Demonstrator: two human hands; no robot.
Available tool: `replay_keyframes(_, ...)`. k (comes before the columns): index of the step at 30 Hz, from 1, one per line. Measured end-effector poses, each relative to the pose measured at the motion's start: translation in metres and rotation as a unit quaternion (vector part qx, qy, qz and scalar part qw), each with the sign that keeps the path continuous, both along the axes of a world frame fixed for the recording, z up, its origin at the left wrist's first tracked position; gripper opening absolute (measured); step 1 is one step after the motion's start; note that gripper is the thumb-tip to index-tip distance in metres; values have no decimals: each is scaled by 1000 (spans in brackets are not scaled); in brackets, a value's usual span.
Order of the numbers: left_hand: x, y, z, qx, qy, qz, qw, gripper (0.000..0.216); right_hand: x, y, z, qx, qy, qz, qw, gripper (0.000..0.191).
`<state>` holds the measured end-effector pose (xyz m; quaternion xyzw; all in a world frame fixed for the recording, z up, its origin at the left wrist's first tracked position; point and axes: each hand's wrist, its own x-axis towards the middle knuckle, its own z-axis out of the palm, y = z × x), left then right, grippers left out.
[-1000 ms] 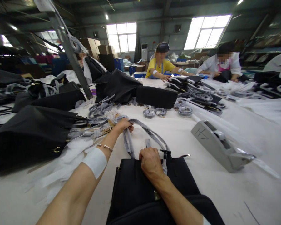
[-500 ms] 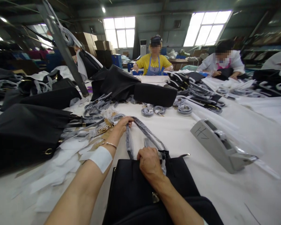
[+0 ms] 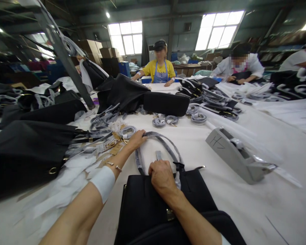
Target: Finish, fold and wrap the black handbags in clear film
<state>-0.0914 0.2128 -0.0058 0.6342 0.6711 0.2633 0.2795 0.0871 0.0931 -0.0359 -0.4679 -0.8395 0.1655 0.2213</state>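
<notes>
A black handbag (image 3: 140,204) with a gold-coloured clasp lies in front of me, its top edge facing away. Its looped handle (image 3: 165,144) is wrapped in clear film. My left hand (image 3: 137,140) is closed on the far left part of that loop. At the bag's top edge my right hand (image 3: 163,175) is curled in a fist, its fingertips hidden over the edge. A short film-wrapped tab (image 3: 158,155) sticks up just beyond the right knuckles. A coiled strap (image 3: 127,132) lies close by my left hand.
A grey tape dispenser (image 3: 237,154) stands to the right. White paper pieces (image 3: 73,170) and tags are heaped on the left beside another black bag (image 3: 28,149). More coiled straps and bags lie further back, before a metal post (image 3: 68,58). Co-workers sit across the table.
The handle loop has gone from a stretched peak to a rounder curve, and my left hand has shifted slightly down. My right hand stays at the bag's top edge. The view has turned slightly.
</notes>
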Motion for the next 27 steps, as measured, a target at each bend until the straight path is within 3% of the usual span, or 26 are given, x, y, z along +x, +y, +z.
replay_keyframes(3, 8, 6, 5, 51, 93, -46, 993, 32, 0, 0, 1, -2, 0, 2, 1000, 25)
replay_keyframes(7, 32, 23, 21, 81, 218, -184, 955, 40, -1, 1, 1, -5, -7, 3, 1000, 25)
replay_keyframes(12, 65, 44, 42, -41, 120, -325, 937, 41, -1, 0, -1, 4, -5, 0, 1000, 24)
replay_keyframes(15, 80, 47, 49, -81, 85, -349, 930, 40, -1, 0, -1, 12, -5, 4, 1000, 22)
replay_keyframes(19, 91, 43, 51, -91, 121, -376, 914, 26, -1, 0, 0, 16, -9, 1, 1000, 21)
replay_keyframes(24, 84, 41, 56, -112, 121, -394, 904, 18, -1, 0, 1, 8, -13, 2, 1000, 21)
replay_keyframes(27, 82, 36, 61, -87, 186, -395, 896, 15, -2, 1, 1, 1, -13, 5, 1000, 22)
